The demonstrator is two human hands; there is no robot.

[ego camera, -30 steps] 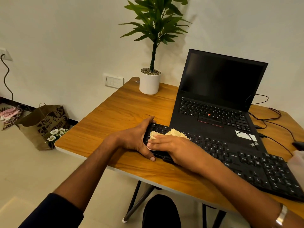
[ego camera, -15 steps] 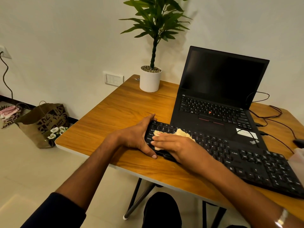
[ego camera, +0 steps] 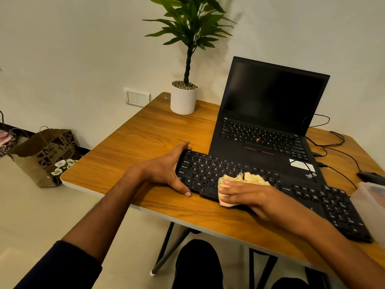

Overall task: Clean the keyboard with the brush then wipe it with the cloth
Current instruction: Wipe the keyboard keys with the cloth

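A black keyboard (ego camera: 312, 197) lies slanted across the wooden table (ego camera: 145, 134), in front of the laptop. My left hand (ego camera: 166, 171) grips the keyboard's left end, thumb on the front edge, fingers over the back edge. My right hand (ego camera: 250, 197) presses a crumpled yellow cloth (ego camera: 248, 177) flat onto the keys around the space bar, near the front edge. Part of the cloth sticks out past my fingers; the rest is under my palm. No brush is in view.
An open black laptop (ego camera: 268, 113) stands just behind the keyboard. A potted plant (ego camera: 184, 97) sits at the table's back. Cables and a dark mouse (ego camera: 370, 176) lie at the right, beside a clear plastic box (ego camera: 370, 199). A paper bag (ego camera: 44, 151) stands on the floor.
My right hand has slid the cloth rightward along the keyboard, from its left end to the space bar area. My left hand has kept its grip on the left end.
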